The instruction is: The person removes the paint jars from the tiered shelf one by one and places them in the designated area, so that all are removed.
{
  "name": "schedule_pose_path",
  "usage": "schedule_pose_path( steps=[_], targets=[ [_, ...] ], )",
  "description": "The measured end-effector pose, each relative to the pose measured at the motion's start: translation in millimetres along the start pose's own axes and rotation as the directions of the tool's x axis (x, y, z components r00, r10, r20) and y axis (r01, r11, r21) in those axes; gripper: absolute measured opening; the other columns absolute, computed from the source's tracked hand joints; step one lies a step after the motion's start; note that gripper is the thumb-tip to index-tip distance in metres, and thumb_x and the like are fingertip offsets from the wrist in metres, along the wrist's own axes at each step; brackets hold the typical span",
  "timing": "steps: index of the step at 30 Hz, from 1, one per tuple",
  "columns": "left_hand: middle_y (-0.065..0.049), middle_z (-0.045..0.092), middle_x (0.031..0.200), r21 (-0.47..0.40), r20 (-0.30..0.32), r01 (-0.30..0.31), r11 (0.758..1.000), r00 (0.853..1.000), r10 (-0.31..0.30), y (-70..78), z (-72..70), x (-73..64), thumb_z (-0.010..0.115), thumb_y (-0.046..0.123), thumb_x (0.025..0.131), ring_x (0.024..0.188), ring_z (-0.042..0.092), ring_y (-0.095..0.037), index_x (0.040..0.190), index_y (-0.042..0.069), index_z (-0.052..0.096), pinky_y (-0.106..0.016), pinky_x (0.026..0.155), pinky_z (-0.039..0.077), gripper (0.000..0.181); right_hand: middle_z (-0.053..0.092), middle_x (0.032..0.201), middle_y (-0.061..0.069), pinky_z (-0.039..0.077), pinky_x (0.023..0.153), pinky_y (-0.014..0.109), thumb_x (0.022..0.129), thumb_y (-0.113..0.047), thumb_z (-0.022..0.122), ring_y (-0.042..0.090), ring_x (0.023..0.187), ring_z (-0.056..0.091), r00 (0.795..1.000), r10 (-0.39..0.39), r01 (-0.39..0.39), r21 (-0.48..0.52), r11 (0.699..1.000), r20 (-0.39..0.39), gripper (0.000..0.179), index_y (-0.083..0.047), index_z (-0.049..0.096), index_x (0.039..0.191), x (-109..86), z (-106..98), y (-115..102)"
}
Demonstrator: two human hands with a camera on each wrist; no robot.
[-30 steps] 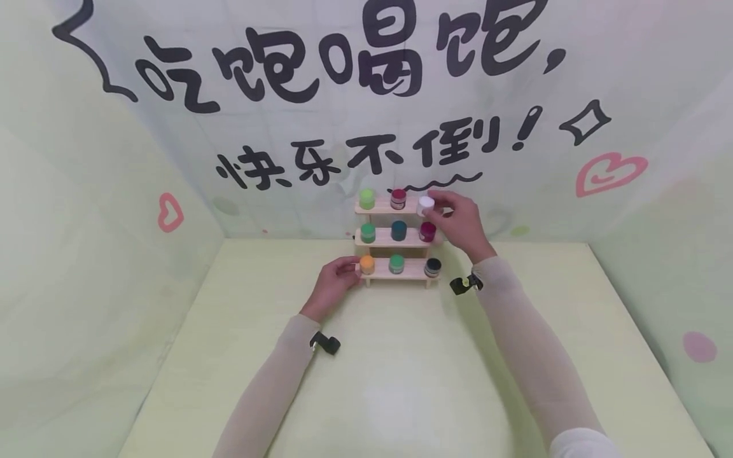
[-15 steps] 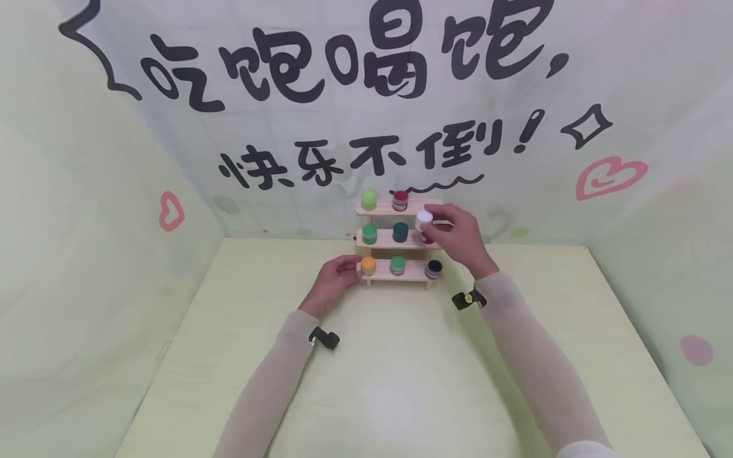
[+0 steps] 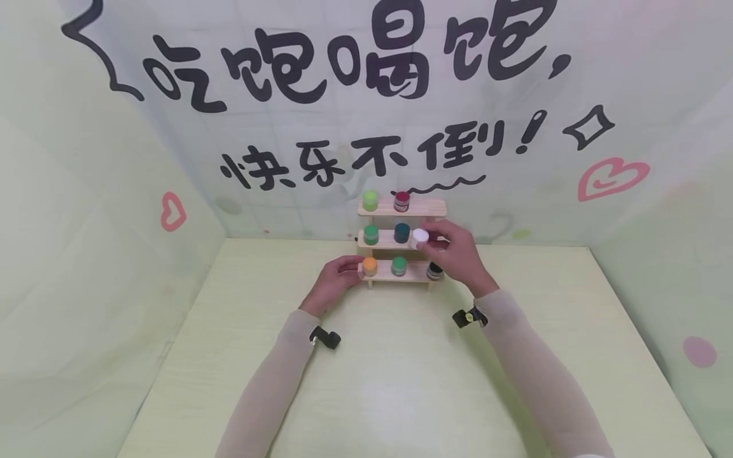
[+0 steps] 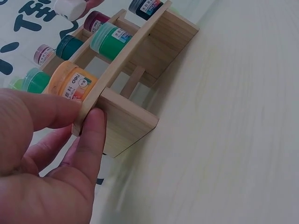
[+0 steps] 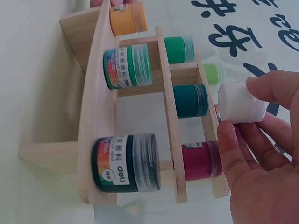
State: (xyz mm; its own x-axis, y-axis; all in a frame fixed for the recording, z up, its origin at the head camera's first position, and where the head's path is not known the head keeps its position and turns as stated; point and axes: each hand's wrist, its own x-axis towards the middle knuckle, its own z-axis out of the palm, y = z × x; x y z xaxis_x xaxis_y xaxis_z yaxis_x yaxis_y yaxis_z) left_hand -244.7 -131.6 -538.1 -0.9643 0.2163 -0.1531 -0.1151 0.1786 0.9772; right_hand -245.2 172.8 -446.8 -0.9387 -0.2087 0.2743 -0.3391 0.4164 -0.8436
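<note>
A small white paint jar (image 3: 420, 238) is pinched between the thumb and fingers of my right hand (image 3: 460, 254). In the right wrist view the white jar (image 5: 236, 102) is off the shelves, close to a magenta paint jar (image 5: 201, 161) on the middle tier. My left hand (image 3: 332, 283) pinches the left end of the three-tier wooden rack (image 3: 428, 207), beside an orange paint jar (image 4: 72, 81). Along the bottom tier also stand a green jar (image 3: 399, 266) and a dark jar (image 5: 124, 163). The top tier's right end is bare.
Green (image 3: 371, 235) and teal (image 3: 402, 233) jars stand on the middle tier. Light green (image 3: 370, 200) and dark red (image 3: 402, 201) jars stand above them. A printed cloth backdrop (image 3: 321, 216) rises close behind the rack, at the back of the pale table (image 3: 378, 375).
My right hand has lifted the white jar off the top tier's right end and brought it down and toward me, past the middle tier's front. My left hand stays on the rack.
</note>
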Motion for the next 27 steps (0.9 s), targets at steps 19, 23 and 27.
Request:
schedule_pose_path(
  steps=[19,23,27],
  targets=[
    [-0.010,0.068,0.131,0.002,0.010,0.011,1.000,1.000,-0.011,-1.1,-3.3,5.7,0.074,0.007,0.094,0.125,0.067,-0.026,0.140,0.015,0.066,-0.031,0.100,0.060,0.047,0.070,0.122,0.014,0.066,0.088,0.032,0.090,-0.006,0.082,0.034,0.103,0.075,0.993,-0.023,0.012,0.096,0.995,0.118,0.034,-0.003,0.072,0.123,-32.4,35.2,0.3],
    [-0.011,0.069,0.131,-0.013,0.009,0.005,1.000,1.000,-0.005,-2.4,-3.2,5.7,0.074,0.007,0.094,0.123,0.068,-0.026,0.140,0.014,0.066,-0.030,0.099,0.060,0.047,0.071,0.122,0.014,0.065,0.090,0.028,0.090,-0.006,0.082,0.031,0.105,0.075,0.990,-0.017,0.002,0.108,0.994,0.140,0.034,-0.004,0.072,0.123,-40.0,44.4,1.0],
    [-0.011,0.069,0.132,-0.019,0.010,0.007,1.000,1.000,-0.007,-4.7,-2.7,6.3,0.074,0.009,0.094,0.123,0.069,-0.026,0.140,0.015,0.066,-0.031,0.100,0.061,0.047,0.072,0.121,0.013,0.065,0.091,0.030,0.089,-0.005,0.082,0.030,0.106,0.074,0.987,0.002,-0.022,0.121,0.992,0.159,0.034,-0.005,0.073,0.121,-47.8,53.3,-0.2]
  ],
)
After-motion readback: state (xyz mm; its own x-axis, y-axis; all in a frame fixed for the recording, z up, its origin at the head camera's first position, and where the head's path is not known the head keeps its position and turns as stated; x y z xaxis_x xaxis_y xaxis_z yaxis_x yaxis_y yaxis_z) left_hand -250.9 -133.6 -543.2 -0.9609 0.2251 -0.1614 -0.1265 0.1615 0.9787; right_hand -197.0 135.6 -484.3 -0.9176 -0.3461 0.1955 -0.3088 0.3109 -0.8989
